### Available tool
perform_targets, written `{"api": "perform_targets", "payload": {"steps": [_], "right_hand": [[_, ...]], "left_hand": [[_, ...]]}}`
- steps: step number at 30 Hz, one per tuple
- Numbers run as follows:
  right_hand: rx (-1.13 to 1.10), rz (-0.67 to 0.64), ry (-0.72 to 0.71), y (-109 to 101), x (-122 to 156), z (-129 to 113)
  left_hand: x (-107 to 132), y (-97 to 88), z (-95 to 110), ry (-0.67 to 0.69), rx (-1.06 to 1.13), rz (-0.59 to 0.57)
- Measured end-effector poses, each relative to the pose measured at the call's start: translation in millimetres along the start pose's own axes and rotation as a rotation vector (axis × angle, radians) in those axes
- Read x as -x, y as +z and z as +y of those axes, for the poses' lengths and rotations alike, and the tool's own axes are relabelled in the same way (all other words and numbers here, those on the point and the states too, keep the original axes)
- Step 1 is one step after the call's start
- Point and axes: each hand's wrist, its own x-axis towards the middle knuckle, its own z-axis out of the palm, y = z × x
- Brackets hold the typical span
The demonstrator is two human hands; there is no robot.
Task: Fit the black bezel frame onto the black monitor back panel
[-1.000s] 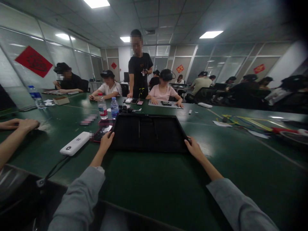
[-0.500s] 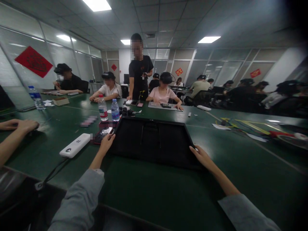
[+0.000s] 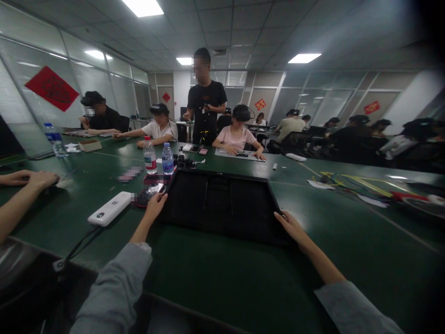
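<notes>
A large black tray (image 3: 222,204) lies flat on the dark green table (image 3: 225,278) in front of me. My left hand (image 3: 155,207) grips its left edge near the front corner, fingers curled over the rim. My right hand (image 3: 291,225) holds the tray's right edge, fingers closed on the rim. Both arms reach forward in grey sleeves. A thin dark rod lies inside the tray.
A white power bank (image 3: 109,208) with a cable and a phone (image 3: 148,195) lie left of the tray. Two water bottles (image 3: 150,156) stand behind it. Another person's hands (image 3: 38,178) rest at far left. Several people sit across the table; yellow cables (image 3: 354,183) lie at right.
The tray's front edge has come closer to me and looks tilted up a little at the near side. My right hand moved back toward me along its right edge.
</notes>
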Motion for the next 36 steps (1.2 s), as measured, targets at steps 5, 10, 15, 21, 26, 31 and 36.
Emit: {"api": "perform_targets", "payload": {"steps": [5,10,15,21,26,31,36], "right_hand": [[-0.109,-0.015,0.080,1.7,0.9,-6.5],[-0.289,-0.049,0.155,5.8,-1.0,-7.3],[-0.331,-0.058,0.134,10.8,-2.2,-4.6],[-0.271,-0.047,0.135,3.5,-13.7,4.8],[-0.222,-0.002,0.176,-8.5,-19.5,6.5],[-0.263,-0.044,0.104,-9.1,-15.9,6.2],[-0.279,0.021,0.044,-13.5,-12.1,2.7]], "left_hand": [[0.4,0.7,0.4,0.018,-0.006,0.013],[1.8,-0.1,2.5,0.026,-0.011,0.018],[4.5,-1.8,9.3,0.016,-0.020,0.024],[10.6,-3.4,19.5,-0.024,-0.028,0.010],[11.3,-3.2,16.9,-0.012,-0.099,-0.046],[9.2,-0.9,10.8,0.013,-0.110,-0.068],[7.4,1.6,10.5,0.037,-0.083,-0.051]]}}
